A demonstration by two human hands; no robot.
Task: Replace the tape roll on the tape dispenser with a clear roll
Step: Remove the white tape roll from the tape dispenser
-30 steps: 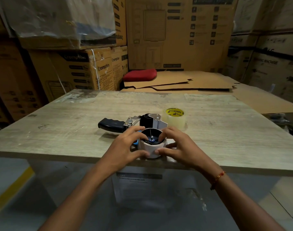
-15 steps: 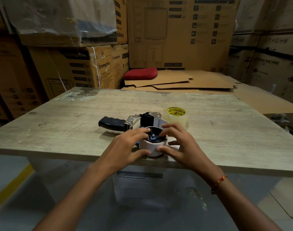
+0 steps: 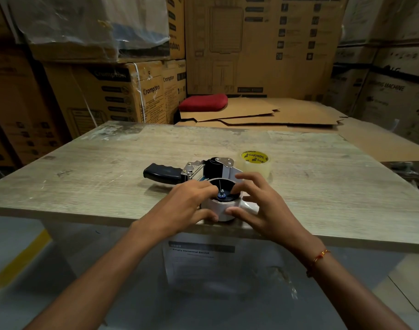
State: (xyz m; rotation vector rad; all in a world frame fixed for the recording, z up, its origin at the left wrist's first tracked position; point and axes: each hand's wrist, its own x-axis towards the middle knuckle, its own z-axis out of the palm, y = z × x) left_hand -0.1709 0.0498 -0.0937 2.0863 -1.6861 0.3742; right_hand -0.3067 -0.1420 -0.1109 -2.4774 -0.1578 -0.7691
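Both grips shifted slightly: my left hand point(image 3: 189, 203) and right hand point(image 3: 263, 203) now clamp the white roll point(image 3: 219, 209) on the dispenser point(image 3: 203, 172) at the bench's near edge. Not off yet. Clear roll point(image 3: 256, 164) waits just behind.

The dispenser point(image 3: 203, 173) lay on its side on the table point(image 3: 322, 186), near the front edge, its handle point(image 3: 162, 173) pointing left. The mounted roll point(image 3: 221, 206) sat at the dispenser's near end, between the left hand point(image 3: 187, 206) and the right hand point(image 3: 263, 206), both touching it. The clear roll point(image 3: 256, 164) lay flat on the table just behind and right of the dispenser. Behind the table lay flat cardboard point(image 3: 263, 115) with a cushion point(image 3: 203, 102) on it; boxes point(image 3: 122, 91) stood stacked behind.
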